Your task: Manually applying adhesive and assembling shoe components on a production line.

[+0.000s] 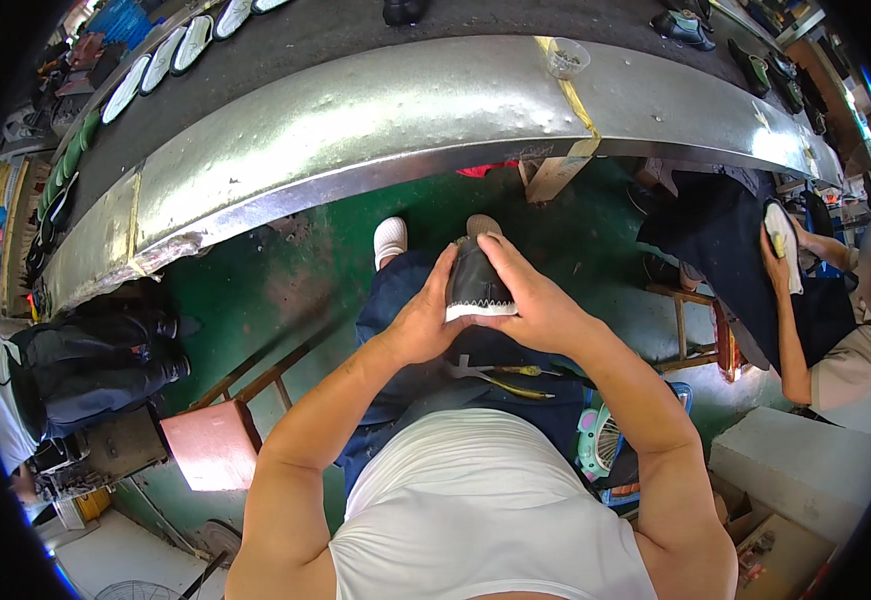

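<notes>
Over my lap I hold a black shoe piece [475,275] between both hands; a white zigzag edge runs along the end nearest me. My left hand [423,318] is closed on its left side, with the thumb up along it. On the other side my right hand [540,305] grips it, its thumb near the far end. The undersides, and most fingers of both hands, are hidden. Just below my hands, a tool with yellow handles [520,385] lies on my dark-clad lap; it looks like pliers.
A metal-edged bench [355,110] curves across ahead, with a small clear cup [565,58] on its rim. Pale soles [160,60] line its dark top. A pink-topped stool [210,445] stands left, a teal fan [597,440] right. At right, a co-worker's hands [780,265] hold a pale shoe piece.
</notes>
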Available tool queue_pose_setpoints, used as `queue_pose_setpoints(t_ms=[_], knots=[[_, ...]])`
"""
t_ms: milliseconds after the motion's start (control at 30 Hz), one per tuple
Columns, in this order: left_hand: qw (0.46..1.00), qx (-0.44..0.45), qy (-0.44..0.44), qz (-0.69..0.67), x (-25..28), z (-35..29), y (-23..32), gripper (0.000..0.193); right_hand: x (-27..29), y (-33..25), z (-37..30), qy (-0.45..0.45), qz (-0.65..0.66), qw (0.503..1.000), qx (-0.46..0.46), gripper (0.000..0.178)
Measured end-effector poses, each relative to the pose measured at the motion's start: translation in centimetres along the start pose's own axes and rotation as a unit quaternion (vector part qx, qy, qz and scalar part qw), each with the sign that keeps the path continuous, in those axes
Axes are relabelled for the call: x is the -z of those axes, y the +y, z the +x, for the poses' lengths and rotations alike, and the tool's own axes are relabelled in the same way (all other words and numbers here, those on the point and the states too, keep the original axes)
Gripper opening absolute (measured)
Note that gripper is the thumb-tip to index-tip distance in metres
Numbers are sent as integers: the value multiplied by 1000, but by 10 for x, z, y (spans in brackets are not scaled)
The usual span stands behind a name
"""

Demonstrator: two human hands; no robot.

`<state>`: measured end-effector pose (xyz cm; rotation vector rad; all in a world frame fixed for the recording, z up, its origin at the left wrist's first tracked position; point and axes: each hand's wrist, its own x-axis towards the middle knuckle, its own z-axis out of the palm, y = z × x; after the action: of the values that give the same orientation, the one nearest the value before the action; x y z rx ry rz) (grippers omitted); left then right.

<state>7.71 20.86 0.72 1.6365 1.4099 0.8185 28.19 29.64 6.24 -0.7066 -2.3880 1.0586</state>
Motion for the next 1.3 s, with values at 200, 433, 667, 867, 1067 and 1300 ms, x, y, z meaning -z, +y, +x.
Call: queue_pose_setpoints(t_ms=[200, 433, 667, 867, 1067, 1300], knots=[[999, 10, -9, 43, 3, 4, -4, 99, -9, 10, 10, -12, -42, 999, 18, 83], [997, 64, 10, 29, 3, 0, -7, 96, 1, 12, 20, -33, -17, 999, 38, 73], [996, 82, 29, 31, -3, 3, -5, 97, 12, 4, 31, -96, 25, 995, -16, 70], [998, 43, 25, 25, 1, -12, 2, 100, -6, -11, 17, -29, -141, 983, 115, 71], [990, -52, 75, -103, 5, -27, 27, 99, -16, -15, -6, -4, -62, 995, 77, 80], [971, -173, 163, 31, -10, -45, 31, 85, -33, -7, -20, 112, 223, 961, -123, 41]])
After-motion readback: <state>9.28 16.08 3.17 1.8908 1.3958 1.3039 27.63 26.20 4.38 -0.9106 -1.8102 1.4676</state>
